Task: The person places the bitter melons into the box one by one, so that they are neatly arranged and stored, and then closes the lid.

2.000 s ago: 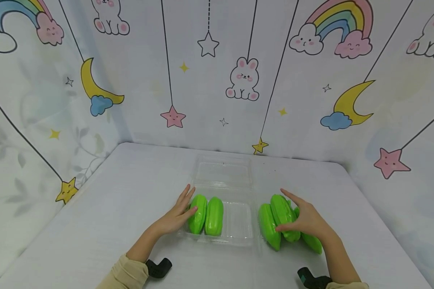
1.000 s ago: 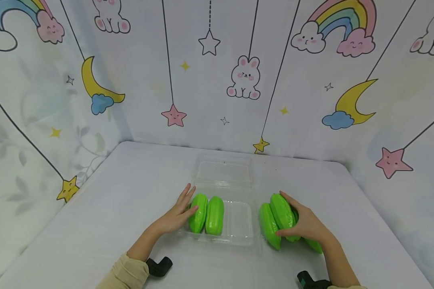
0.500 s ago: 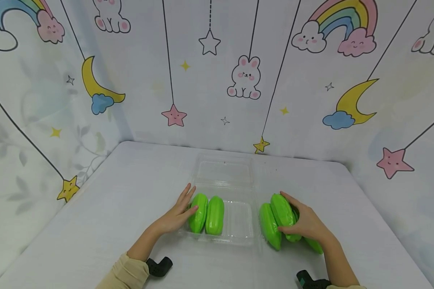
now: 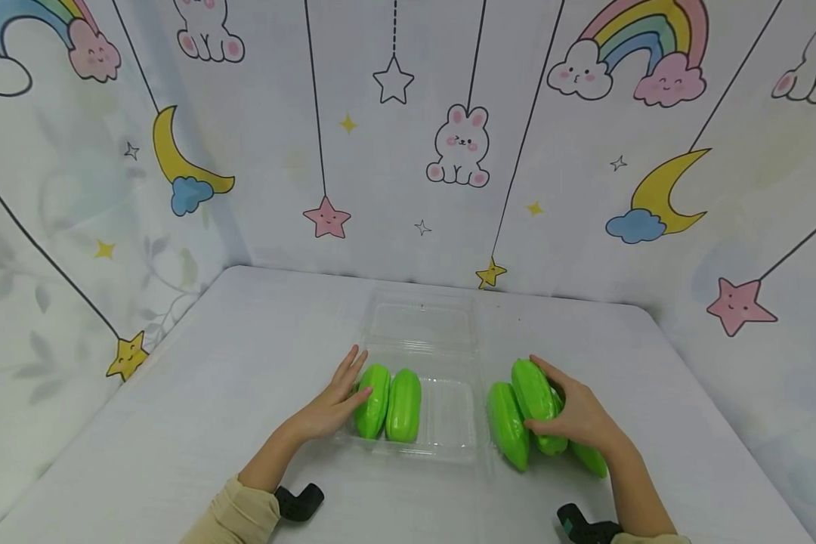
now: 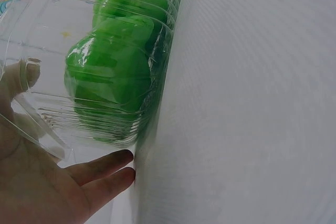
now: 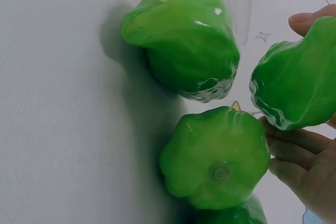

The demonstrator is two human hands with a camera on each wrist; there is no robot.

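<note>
My right hand [image 4: 581, 415] grips a long, glossy green ribbed toy vegetable [image 4: 533, 389] between thumb and fingers. In the right wrist view this held piece [image 6: 299, 80] is raised above its neighbours. Beside it on the table lie several more of the same kind, one green piece [image 4: 508, 427] at its left and another [image 4: 588, 457] partly under the hand. My left hand [image 4: 329, 408], fingers straight and spread, rests at the left side of a clear plastic box [image 4: 449, 412], thumb over its rim. Two green pieces [image 4: 403, 406] lie side by side in the box's left half.
The box's clear lid [image 4: 418, 317] lies folded back behind it on the white table [image 4: 265, 325]. Fabric walls [image 4: 279, 151] with rabbit, star and rainbow prints enclose the back and sides. Black wrist devices [image 4: 301, 502] sit at both sleeves.
My right hand has closed on the green toy vegetable and lifted it slightly, up and away from the piece beside it. My left hand stays at the box.
</note>
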